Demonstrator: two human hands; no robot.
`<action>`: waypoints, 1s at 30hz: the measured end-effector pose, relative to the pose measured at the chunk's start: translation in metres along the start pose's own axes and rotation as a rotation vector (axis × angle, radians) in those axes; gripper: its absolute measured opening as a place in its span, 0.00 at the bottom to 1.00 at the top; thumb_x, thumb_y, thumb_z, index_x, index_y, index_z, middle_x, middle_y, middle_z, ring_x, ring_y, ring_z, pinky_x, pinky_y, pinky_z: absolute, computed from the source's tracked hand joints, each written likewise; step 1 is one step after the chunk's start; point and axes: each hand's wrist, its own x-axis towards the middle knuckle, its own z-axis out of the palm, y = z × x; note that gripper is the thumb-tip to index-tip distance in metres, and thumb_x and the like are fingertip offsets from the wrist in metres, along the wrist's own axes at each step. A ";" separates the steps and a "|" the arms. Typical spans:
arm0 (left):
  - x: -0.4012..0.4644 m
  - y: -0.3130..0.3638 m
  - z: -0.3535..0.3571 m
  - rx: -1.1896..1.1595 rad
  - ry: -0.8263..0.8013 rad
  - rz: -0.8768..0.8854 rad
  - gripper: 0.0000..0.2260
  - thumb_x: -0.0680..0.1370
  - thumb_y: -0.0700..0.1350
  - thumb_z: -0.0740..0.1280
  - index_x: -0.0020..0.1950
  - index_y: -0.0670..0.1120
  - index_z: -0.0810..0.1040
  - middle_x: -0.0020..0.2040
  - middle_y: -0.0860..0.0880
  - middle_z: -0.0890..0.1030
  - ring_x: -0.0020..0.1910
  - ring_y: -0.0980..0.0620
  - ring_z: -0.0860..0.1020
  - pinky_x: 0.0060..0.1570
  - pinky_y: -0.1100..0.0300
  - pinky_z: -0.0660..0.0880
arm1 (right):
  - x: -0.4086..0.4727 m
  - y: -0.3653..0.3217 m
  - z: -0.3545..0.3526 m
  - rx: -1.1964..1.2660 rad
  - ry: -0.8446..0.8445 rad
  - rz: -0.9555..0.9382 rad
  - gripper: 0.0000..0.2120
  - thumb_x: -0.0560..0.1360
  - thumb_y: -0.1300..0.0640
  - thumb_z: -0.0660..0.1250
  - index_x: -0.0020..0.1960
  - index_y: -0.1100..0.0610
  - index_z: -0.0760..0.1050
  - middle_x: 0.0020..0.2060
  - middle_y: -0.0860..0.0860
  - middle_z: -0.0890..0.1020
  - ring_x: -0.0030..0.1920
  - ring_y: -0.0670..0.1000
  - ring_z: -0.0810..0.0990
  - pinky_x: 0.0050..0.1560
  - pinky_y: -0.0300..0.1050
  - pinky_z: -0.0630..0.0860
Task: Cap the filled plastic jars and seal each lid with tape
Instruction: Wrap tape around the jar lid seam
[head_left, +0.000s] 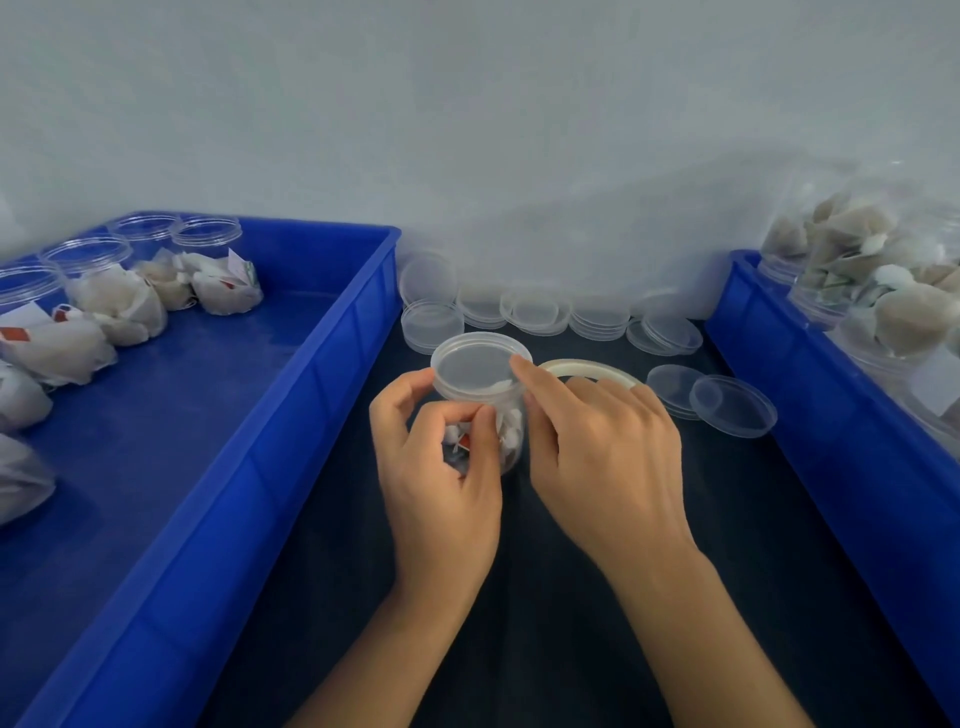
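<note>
A clear plastic jar (506, 431) filled with white tea bags stands on the dark mat, with a clear lid (475, 366) on top. My left hand (436, 467) grips the jar's side, its thumb and fingers curled round the wall just under the lid. My right hand (602, 447) holds the jar's right side, the index finger lying against the lid's rim. A roll of clear tape (587, 368) hangs round my right hand's fingers, behind the jar. Whether a strip runs from the roll to the lid I cannot tell.
A blue tray (291, 415) on the left holds several filled jars lying on their sides. Another blue tray (831, 395) on the right holds a bag of filled jars (883, 291). Stacks of spare clear lids (540, 312) line the wall; two more lids (727, 402) lie right of the tape.
</note>
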 end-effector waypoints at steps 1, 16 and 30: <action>0.000 0.000 0.000 -0.001 0.006 -0.004 0.02 0.79 0.38 0.75 0.48 0.41 0.83 0.64 0.45 0.76 0.65 0.55 0.77 0.62 0.70 0.71 | 0.000 -0.001 0.000 -0.014 -0.002 -0.003 0.17 0.81 0.57 0.62 0.66 0.55 0.84 0.32 0.51 0.81 0.32 0.57 0.78 0.40 0.57 0.76; 0.002 0.001 -0.001 0.041 0.022 0.018 0.05 0.78 0.37 0.77 0.46 0.39 0.82 0.62 0.43 0.77 0.63 0.58 0.76 0.60 0.70 0.72 | 0.000 -0.007 0.002 -0.056 0.010 0.005 0.18 0.80 0.56 0.62 0.65 0.57 0.84 0.31 0.51 0.82 0.31 0.56 0.80 0.38 0.53 0.78; 0.014 -0.015 -0.004 -0.233 -0.039 -0.163 0.12 0.76 0.42 0.79 0.51 0.45 0.76 0.61 0.49 0.79 0.64 0.50 0.80 0.61 0.56 0.80 | -0.002 -0.005 0.008 -0.056 0.042 -0.019 0.14 0.81 0.57 0.70 0.64 0.57 0.85 0.30 0.51 0.81 0.28 0.55 0.78 0.33 0.54 0.79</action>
